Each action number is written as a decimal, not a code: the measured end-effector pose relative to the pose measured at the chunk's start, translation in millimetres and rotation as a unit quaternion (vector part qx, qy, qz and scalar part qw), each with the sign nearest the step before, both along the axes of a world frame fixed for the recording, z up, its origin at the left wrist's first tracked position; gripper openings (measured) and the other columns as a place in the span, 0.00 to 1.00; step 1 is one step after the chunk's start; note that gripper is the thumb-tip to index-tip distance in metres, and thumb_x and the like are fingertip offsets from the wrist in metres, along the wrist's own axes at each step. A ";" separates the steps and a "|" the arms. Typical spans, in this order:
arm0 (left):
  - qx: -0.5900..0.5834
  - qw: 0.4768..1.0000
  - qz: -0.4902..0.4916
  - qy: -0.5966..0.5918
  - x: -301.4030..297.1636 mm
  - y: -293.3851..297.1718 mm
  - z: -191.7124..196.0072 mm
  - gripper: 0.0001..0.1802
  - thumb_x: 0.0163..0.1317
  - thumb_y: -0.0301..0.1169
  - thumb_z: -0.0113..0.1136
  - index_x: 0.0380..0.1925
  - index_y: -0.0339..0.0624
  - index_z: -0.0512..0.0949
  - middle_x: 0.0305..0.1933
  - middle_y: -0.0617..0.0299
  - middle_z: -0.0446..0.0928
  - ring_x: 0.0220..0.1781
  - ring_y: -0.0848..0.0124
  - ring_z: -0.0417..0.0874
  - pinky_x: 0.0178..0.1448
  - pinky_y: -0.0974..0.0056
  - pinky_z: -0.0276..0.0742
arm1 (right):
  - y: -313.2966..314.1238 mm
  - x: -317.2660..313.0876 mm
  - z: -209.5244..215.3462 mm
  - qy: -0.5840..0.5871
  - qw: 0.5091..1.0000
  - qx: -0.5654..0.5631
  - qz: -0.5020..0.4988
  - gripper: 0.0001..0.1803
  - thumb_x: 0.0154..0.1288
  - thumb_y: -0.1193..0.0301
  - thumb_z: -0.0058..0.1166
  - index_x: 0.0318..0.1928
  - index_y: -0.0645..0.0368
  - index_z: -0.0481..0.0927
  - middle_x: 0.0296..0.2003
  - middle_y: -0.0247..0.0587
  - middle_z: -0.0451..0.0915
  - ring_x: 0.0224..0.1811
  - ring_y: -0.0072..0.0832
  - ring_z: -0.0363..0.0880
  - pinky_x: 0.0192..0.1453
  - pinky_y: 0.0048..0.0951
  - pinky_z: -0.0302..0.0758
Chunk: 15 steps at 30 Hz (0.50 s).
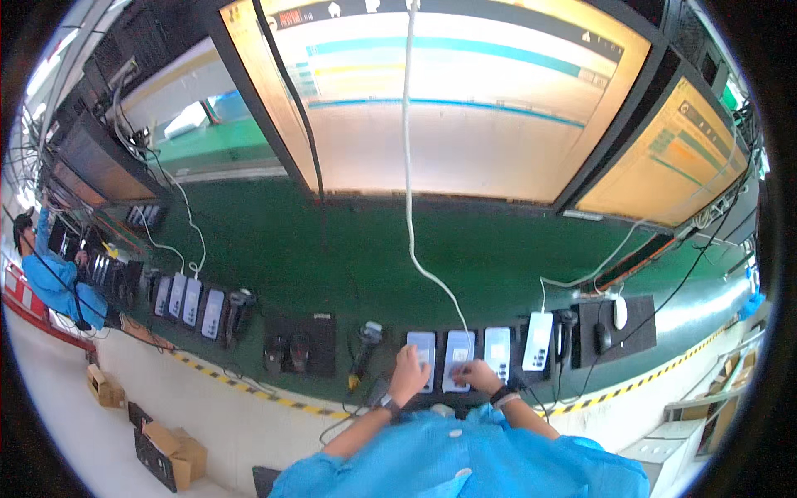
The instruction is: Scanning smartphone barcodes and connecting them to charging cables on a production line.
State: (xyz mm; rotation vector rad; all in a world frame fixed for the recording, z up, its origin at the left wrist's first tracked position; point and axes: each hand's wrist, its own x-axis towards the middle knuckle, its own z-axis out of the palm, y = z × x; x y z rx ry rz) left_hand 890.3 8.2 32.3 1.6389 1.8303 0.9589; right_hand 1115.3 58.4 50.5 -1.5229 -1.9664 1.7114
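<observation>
Several flat, pale oblong devices lie in a row on a dark mat in front of me. My left hand (408,375) is at the leftmost one (424,342), its fingers curled against that device's near-left side. Over the lower part of the second device (458,347), my right hand (480,377) has its fingers drawn together; what they hold, if anything, is too small to make out. A white cable (427,274) hangs from above and runs down to the second device. Right of my hands lie a third device (497,347) and a fourth (538,339) with dark spots, a cable at its top.
A handheld scanner (365,344) stands left of the row. Large screens (448,108) rise behind the green bench (332,241). A white mouse (620,313) sits on a dark pad at right. At far left, a co-worker in blue (58,282) stands at the bench; cardboard boxes (178,448) are below.
</observation>
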 end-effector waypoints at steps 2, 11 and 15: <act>-0.080 0.986 -0.060 0.131 16.7 -1.5 -10.5 0.33 0.54 0.33 0.58 0.52 0.13 0.65 0.59 0.27 0.66 0.68 0.33 0.60 0.74 0.42 0.56 | -2.0 3.7 -6.4 0.053 0.998 -0.001 -0.015 0.12 0.61 0.67 0.60 0.36 0.65 0.86 0.27 0.42 0.85 0.30 0.25 0.83 0.38 0.30 0.79; -0.126 0.987 0.098 0.035 33.4 18.2 -40.5 0.43 0.53 0.37 0.64 0.63 0.19 0.59 0.64 0.25 0.62 0.68 0.34 0.62 0.73 0.42 0.56 | 5.1 11.1 6.2 0.081 0.989 -0.036 -0.114 0.12 0.64 0.69 0.61 0.37 0.69 0.85 0.27 0.39 0.84 0.30 0.22 0.83 0.37 0.27 0.79; -0.161 0.976 0.145 -0.017 13.2 27.1 -32.4 0.39 0.50 0.37 0.66 0.59 0.22 0.66 0.57 0.30 0.70 0.63 0.38 0.68 0.69 0.45 0.63 | 15.8 2.4 8.7 0.081 0.988 -0.063 -0.113 0.14 0.63 0.67 0.63 0.34 0.69 0.85 0.24 0.37 0.83 0.27 0.21 0.81 0.34 0.26 0.77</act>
